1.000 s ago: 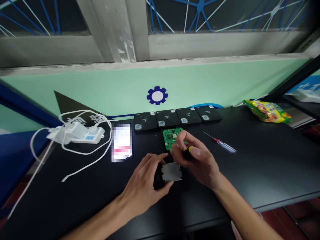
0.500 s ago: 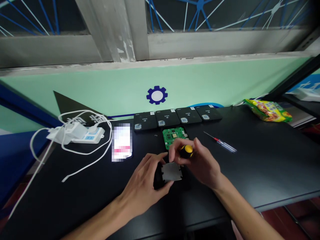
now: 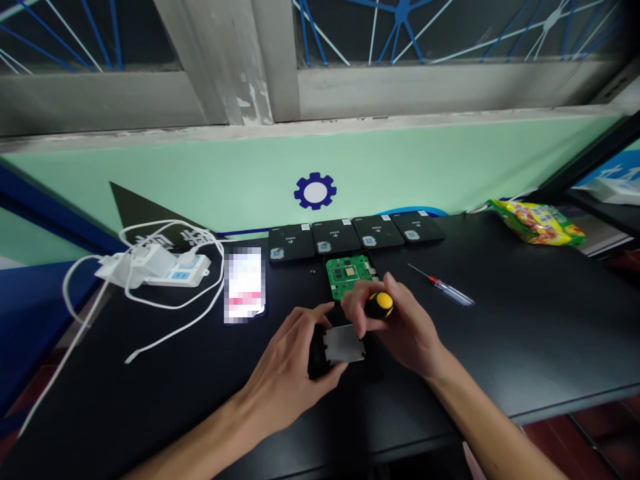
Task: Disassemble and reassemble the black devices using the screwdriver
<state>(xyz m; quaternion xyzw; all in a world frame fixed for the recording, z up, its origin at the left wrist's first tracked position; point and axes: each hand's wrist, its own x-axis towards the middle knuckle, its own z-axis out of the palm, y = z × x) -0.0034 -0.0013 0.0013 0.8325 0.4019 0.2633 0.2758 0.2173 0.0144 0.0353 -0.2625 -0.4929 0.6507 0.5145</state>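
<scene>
My left hand (image 3: pixel 293 357) grips a small black case with a grey metal plate (image 3: pixel 344 344) on it, thumb at the near edge and fingers at the far edge. Curled around a yellow and black screwdriver (image 3: pixel 382 304), my right hand (image 3: pixel 400 323) hovers over the plate's right side. Only the handle's end shows; the screwdriver's tip is hidden. Just beyond both hands lies a green circuit board (image 3: pixel 347 275) in a black shell, partly covered by the right fingers. A second screwdriver (image 3: pixel 443 287) with a clear handle rests on the table to the right.
Several black boxes (image 3: pixel 334 236) stand in a row at the back, near the wall. A lit phone (image 3: pixel 244 285) lies left of the hands. Further left are a white power strip (image 3: pixel 183 272) and loose cables. A yellow-green snack bag (image 3: pixel 540 223) sits at the back right.
My right hand and the yellow and black screwdriver have shifted slightly to the right, and the right fingers reach nearer the plate's right corner. My left hand stays in place.
</scene>
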